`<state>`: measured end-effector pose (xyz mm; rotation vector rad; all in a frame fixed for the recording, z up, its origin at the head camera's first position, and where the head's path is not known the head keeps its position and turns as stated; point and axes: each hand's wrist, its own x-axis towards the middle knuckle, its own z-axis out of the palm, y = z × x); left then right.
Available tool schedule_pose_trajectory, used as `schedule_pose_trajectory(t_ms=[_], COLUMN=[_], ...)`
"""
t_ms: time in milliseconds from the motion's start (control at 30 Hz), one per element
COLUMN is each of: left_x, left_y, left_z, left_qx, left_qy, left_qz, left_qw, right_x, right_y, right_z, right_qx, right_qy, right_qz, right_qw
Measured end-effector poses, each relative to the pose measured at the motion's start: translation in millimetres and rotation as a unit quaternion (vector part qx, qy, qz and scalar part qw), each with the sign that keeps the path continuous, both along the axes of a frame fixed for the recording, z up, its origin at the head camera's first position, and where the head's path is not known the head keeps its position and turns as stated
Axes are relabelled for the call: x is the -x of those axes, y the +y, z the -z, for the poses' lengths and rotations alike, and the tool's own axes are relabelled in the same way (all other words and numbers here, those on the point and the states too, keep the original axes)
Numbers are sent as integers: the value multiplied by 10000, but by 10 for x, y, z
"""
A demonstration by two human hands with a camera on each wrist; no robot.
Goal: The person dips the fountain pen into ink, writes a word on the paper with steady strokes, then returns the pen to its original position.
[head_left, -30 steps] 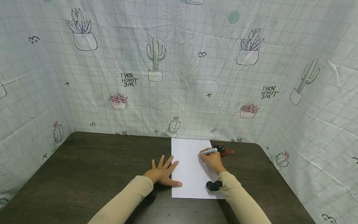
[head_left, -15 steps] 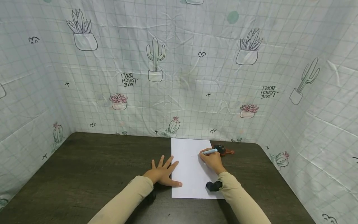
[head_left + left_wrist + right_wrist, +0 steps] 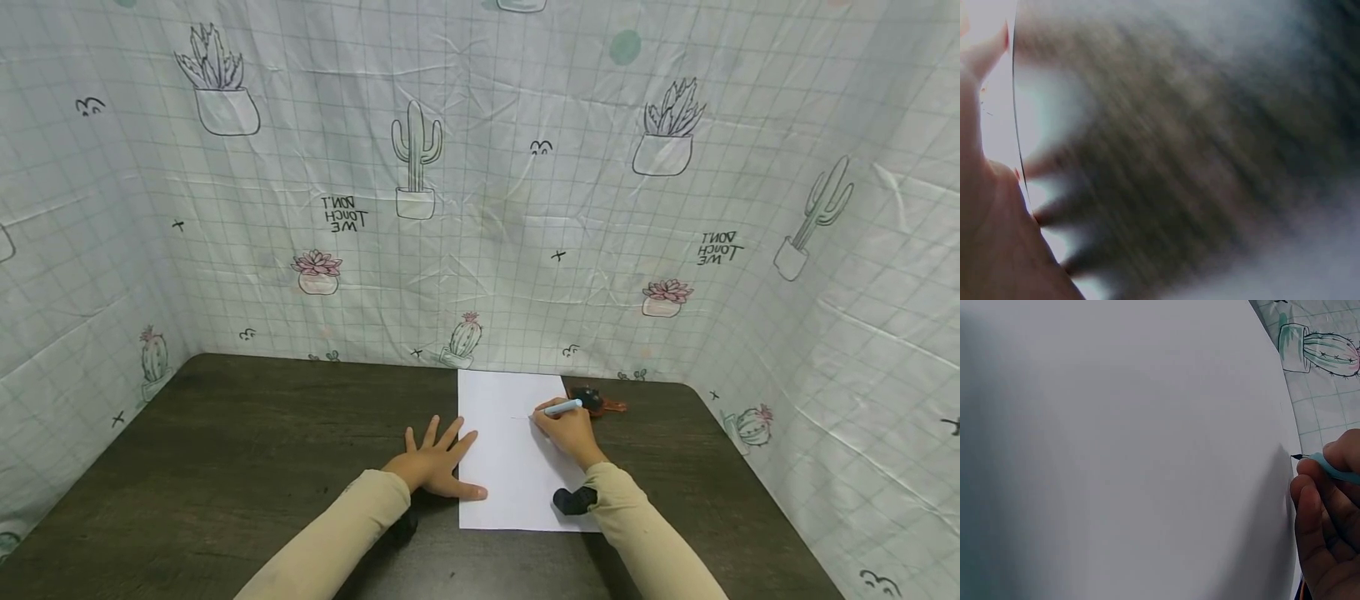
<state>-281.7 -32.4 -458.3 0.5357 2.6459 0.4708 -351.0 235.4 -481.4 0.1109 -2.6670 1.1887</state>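
Note:
A white sheet of paper [image 3: 506,479] lies upright on the dark table. My left hand [image 3: 435,467] rests flat with spread fingers across its left edge, the thumb on the sheet. My right hand [image 3: 568,433] pinches a light blue pen [image 3: 562,407] between thumb and fingers, over the upper right of the sheet. In the right wrist view the pen's dark pointed tip [image 3: 1297,456] is right at the paper surface. A short thin line [image 3: 519,417] runs on the sheet just left of the tip. The left wrist view is mostly blurred, showing the left palm [image 3: 997,237].
Just behind my right hand, a small black and reddish-brown object [image 3: 592,400] lies beside the sheet. A black rounded piece [image 3: 573,501] sits at the right wrist, over the paper. Cloth [image 3: 495,208] printed with cacti hangs behind the dark wooden table [image 3: 247,450] and at its sides.
The thin line on the paper reaches slightly farther right towards the pen tip. Both hands hold nearly the same place; the head view has shifted very slightly.

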Motion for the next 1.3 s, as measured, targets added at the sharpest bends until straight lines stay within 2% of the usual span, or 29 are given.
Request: schedule_pose_trajectory(t_ms=[333, 400, 533, 667, 767, 933, 1300], left_x=[2, 27, 123, 114, 64, 34, 61], left_y=[6, 1, -7, -6, -9, -6, -17], left_z=[-2, 32, 171, 155, 80, 41, 91], left_qx=[13, -8, -114, -103, -50, 4, -11], left_qy=[20, -7, -14, 26, -35, -51, 44], left_qz=[-1, 13, 20, 11, 58, 30, 50], left_qw=[10000, 10000, 9999, 9999, 10000, 10000, 10000], right_x=[-68, -75, -87, -109, -143, -199, -265], right_y=[-6, -6, -3, 0, -5, -14, -35], right_z=[-31, -31, -29, -31, -42, -46, -24], right_qx=[-155, -175, -207, -235, -244, -200, -57], right_qy=[-3, -29, -42, -59, -98, -22, 53], right_qz=[11, -9, -46, -77, -111, -215, -436], right_qw=[9999, 9998, 9998, 9997, 9996, 9996, 9990])
